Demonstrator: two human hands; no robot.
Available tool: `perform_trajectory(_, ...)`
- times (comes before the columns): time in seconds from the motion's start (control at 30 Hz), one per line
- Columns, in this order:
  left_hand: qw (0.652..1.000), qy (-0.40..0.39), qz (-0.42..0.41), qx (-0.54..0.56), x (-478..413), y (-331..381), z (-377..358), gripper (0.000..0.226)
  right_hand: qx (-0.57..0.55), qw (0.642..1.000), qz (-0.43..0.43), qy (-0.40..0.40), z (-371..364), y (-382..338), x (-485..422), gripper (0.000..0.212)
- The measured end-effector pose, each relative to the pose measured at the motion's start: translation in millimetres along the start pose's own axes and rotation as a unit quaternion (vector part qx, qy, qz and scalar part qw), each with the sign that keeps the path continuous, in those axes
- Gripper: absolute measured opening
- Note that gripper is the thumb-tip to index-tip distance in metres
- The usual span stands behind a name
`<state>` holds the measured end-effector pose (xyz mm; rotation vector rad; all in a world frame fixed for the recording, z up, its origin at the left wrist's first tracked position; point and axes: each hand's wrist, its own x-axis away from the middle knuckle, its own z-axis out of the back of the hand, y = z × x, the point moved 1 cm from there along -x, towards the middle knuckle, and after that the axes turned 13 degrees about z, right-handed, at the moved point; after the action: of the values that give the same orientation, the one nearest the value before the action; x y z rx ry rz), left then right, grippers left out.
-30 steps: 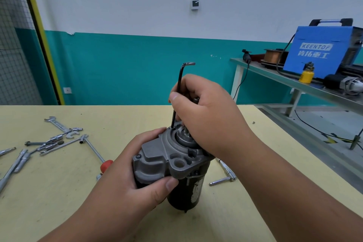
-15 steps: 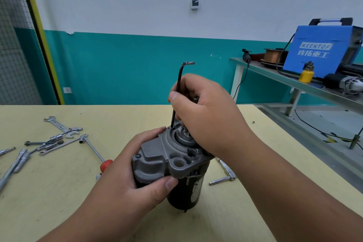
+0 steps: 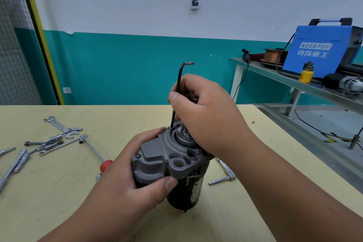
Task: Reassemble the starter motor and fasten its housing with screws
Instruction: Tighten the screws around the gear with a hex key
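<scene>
The starter motor (image 3: 169, 161) stands upright on the yellow table (image 3: 59, 192), grey cast housing on top and black cylindrical body below. My left hand (image 3: 127, 175) grips the housing from the left, thumb across its front. My right hand (image 3: 204, 112) holds a black L-shaped hex key (image 3: 177, 88) upright, its long leg pinched between thumb and fingers. The key's tip sits in a hole at the far left rim of the housing. The short bent end points right above my hand.
Several wrenches and socket tools (image 3: 55, 139) lie scattered at the table's left. A red-handled tool (image 3: 106, 164) lies behind my left wrist. A small ratchet piece (image 3: 224, 175) lies to the motor's right. A side bench (image 3: 294, 82) carries a blue welder (image 3: 322, 49).
</scene>
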<state>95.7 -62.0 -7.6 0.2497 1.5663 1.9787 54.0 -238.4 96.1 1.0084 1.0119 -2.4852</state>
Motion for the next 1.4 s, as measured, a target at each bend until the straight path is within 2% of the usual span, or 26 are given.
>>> perform_trajectory(1.4,1.0,0.0,0.003,-0.002,1.1,-0.7,0.2,0.075,-0.004,1.0,-0.006,0.0,0.0,0.6,0.1,0.018)
